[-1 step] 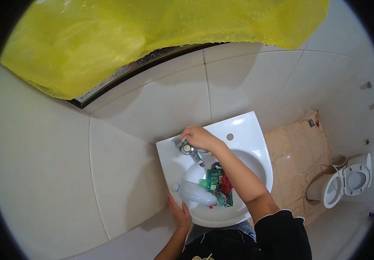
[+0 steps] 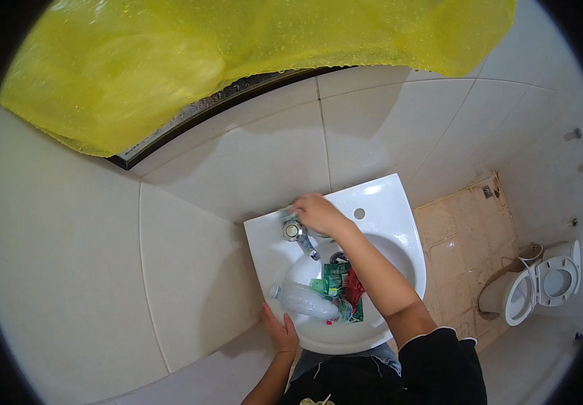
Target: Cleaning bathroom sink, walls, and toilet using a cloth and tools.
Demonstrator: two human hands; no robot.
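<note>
One curled grip: right hand (image 2: pixel 315 214), fingers bent down over a blurred pale green piece (image 2: pixel 286 213), soft-looking; pinched or just pressed flat, can't tell.
Right hand spot: back ledge of the sink, just behind the faucet (image 2: pixel 292 231); forearm crosses the basin, since the ledge is on the far side from the body.
Other grip: left hand (image 2: pixel 281 333), spread loosely, nothing grasped, laid against the left outer edge of the sink (image 2: pixel 375 192); probably bracing sink and body while the right arm reaches.
Pale green piece: on the ledge, tight beside the faucet base, partly hidden by fingers.
Faucet: upright, metal, round top, spout angled over the basin; no water stream visible.
Sink: white, set against tiled wall; round hole (image 2: pixel 359 214) in the ledge right of the hand.
Basin contents: cloudy plastic bottle (image 2: pixel 308 302) on its side, neck toward the left rim; green packets (image 2: pixel 335 271) and red wrapper (image 2: pixel 354 289) bunched against its base end, likely because the curved bowl gathers them.
Small bit: red scrap (image 2: pixel 329 322), just below the bottle.
Surroundings: yellow plastic sheet (image 2: pixel 251 40) hangs across the top, covering part of a dark frame (image 2: pixel 170 140); toilet (image 2: pixel 519 297) at right, lid up, well apart, on tan floor (image 2: pixel 443 246).
</note>
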